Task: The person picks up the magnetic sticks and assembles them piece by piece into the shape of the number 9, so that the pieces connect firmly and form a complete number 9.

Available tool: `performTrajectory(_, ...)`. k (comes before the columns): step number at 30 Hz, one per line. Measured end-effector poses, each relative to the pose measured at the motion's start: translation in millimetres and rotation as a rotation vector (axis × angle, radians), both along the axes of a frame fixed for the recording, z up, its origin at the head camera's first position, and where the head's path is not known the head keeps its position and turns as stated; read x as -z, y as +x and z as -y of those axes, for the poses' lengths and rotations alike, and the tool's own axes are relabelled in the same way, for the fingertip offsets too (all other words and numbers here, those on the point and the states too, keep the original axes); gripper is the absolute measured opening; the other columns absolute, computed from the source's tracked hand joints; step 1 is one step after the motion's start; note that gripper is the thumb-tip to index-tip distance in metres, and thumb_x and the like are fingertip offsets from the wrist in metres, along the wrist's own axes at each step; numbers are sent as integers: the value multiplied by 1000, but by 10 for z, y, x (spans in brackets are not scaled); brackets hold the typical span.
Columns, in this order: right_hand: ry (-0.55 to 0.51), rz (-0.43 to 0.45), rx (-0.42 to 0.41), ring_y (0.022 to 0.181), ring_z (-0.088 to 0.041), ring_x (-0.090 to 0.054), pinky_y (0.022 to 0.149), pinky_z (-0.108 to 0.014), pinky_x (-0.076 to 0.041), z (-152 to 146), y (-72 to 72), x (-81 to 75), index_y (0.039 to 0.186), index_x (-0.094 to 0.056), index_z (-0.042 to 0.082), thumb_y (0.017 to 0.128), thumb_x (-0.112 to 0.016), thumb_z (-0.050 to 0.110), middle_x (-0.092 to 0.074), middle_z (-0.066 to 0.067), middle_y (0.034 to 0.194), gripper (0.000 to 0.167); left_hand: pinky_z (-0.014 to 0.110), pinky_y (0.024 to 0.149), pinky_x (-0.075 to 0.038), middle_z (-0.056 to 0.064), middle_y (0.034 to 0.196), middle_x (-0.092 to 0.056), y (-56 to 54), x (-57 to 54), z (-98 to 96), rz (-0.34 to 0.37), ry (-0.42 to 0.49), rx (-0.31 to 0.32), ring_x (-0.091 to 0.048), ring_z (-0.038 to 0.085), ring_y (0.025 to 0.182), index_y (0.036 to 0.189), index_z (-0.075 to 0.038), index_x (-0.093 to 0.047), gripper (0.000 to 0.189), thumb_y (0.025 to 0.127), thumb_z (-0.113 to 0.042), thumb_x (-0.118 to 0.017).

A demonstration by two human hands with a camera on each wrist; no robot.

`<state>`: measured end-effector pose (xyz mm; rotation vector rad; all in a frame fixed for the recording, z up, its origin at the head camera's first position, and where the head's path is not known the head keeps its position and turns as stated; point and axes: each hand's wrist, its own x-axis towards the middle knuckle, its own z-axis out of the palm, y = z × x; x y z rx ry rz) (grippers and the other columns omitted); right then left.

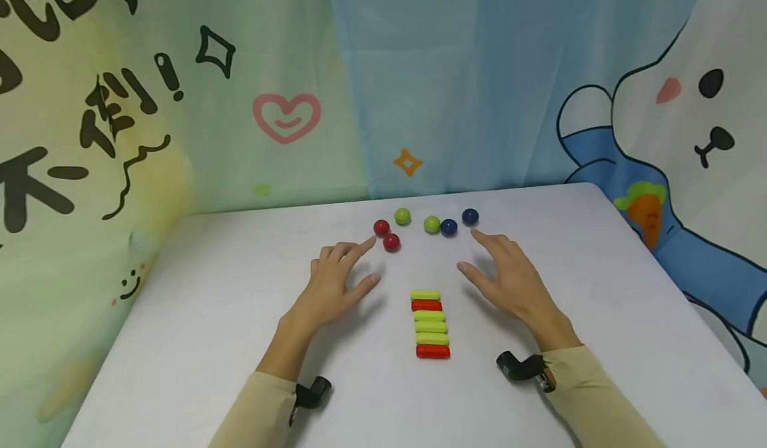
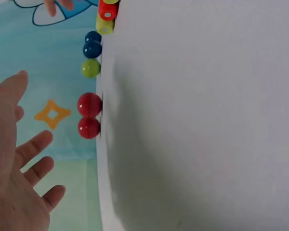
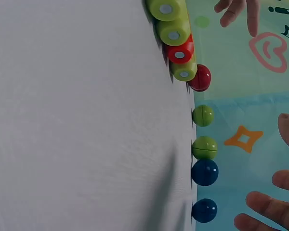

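Note:
My left hand (image 1: 332,285) hovers over the table with spread fingers, holding nothing. Its index fingertip is right by two red balls (image 1: 391,242). On the other side, my right hand (image 1: 512,280) also has its fingers apart and grips nothing; the fingertips are just in front of two dark blue balls (image 1: 470,217). Between those pairs lie two green balls (image 1: 431,224), set slightly apart. A column of short yellow-green rods (image 1: 431,327) and red rods (image 1: 433,351) lies side by side between my forearms. Round metallic spots show on the rod ends in the right wrist view.
The white table (image 1: 228,315) reaches back to a printed curtain (image 1: 431,88) that hangs behind it and along its sides. A small black camera is strapped to each wrist, over the beige sleeves (image 1: 257,411).

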<state>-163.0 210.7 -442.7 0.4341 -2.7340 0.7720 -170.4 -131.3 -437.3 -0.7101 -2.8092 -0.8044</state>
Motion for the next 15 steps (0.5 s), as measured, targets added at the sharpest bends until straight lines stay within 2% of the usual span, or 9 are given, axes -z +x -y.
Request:
performTrajectory(3, -13, 17, -2, 130, -40, -51, 107, -62, -42, 4, -11, 4, 154, -46, 11, 98, -67, 44, -55, -20, 142, 68, 49, 93, -35, 5, 138, -57, -33, 19, -49, 13, 19, 9, -46, 30, 123, 157, -33, -42, 61, 100, -46, -61)
performTrajectory(7, -33, 41, -1, 130, -38, -53, 107, -61, -43, 26, 31, 48, 153, -48, 12, 97, -69, 42, -57, -18, 141, 67, 45, 90, -35, 6, 137, -60, -23, 79, -80, 40, 24, 22, -47, 28, 120, 155, -28, -46, 60, 100, -44, -63)
performTrajectory(10, -62, 37, -1, 121, -36, -60, 101, -58, -49, 41, 46, 91, 150, -51, 11, 95, -73, 39, -61, -17, 134, 66, 44, 90, -38, 7, 135, -62, -15, 96, -98, 59, 46, 37, -49, 27, 119, 153, -25, -49, 58, 100, -41, -64)
performTrajectory(15, -131, 14, 21, 105, -34, -68, 92, -51, -56, 28, -20, 114, 142, -57, 6, 91, -79, 35, -69, -15, 120, 62, 47, 93, -40, 7, 128, -66, -86, 89, -189, 76, 113, 86, -50, 27, 119, 148, -22, -55, 51, 100, -33, -66)
